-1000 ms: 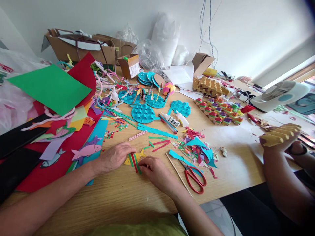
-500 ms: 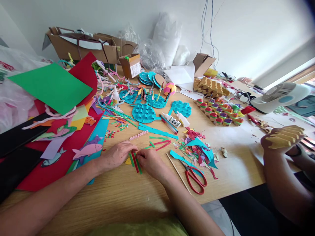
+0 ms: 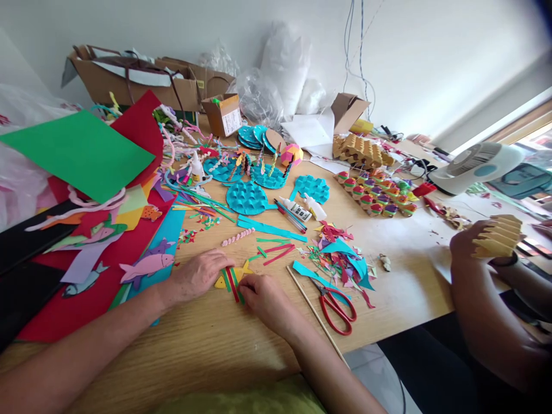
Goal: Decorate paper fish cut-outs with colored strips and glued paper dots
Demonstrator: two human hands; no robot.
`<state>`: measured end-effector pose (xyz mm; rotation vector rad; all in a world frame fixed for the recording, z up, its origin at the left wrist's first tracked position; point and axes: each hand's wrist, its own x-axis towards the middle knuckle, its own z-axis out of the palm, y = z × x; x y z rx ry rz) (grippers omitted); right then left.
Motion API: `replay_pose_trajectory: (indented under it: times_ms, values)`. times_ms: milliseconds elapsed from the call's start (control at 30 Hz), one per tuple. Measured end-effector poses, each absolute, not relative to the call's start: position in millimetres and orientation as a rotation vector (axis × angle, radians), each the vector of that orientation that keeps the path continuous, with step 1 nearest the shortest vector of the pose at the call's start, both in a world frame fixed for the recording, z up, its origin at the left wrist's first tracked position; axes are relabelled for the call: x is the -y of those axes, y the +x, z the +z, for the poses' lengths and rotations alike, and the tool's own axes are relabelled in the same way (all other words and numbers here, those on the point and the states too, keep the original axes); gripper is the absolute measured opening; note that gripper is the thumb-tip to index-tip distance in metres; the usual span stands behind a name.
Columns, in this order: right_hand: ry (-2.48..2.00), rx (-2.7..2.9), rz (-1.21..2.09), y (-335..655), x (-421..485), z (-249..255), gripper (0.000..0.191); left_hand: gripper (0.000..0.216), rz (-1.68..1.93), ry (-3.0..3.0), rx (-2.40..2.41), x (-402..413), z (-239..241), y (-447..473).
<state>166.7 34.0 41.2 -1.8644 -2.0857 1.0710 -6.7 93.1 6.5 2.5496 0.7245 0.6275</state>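
Strips [image 3: 232,284] are laid across the yellow fish [image 3: 220,282] on the surface [image 3: 194,348], apparently steadied against slipping by left hand [image 3: 204,272] and right hand [image 3: 266,299]; fingers are bunched, whether pinching cannot be told.

Red and green strips [image 3: 232,284] cross a flat yellow fish [image 3: 242,272], probably paper.

I see the left hand [image 3: 207,271] and the right hand [image 3: 266,298] both bare, the left forearm [image 3: 107,336] and right forearm [image 3: 330,365] bare behind them. Below the hands shows an olive-green garment [image 3: 250,401], rounded along its top edge, somewhat blurred.
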Motion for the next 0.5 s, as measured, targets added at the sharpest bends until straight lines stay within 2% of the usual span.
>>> replay_pose_trajectory:
  times_ms: [200, 500]
  values:
    - [-1.85, 2.037, 1.071, 189, -7, 54, 0.02, 0.032, 0.644, 2.368, -0.837, -98, 5, -7]
    - [-2.062, 2.331, 0.373, 254, -49, 65, 0.016, 0.028, 0.646, 2.214, -0.995, -100, 27, -8]
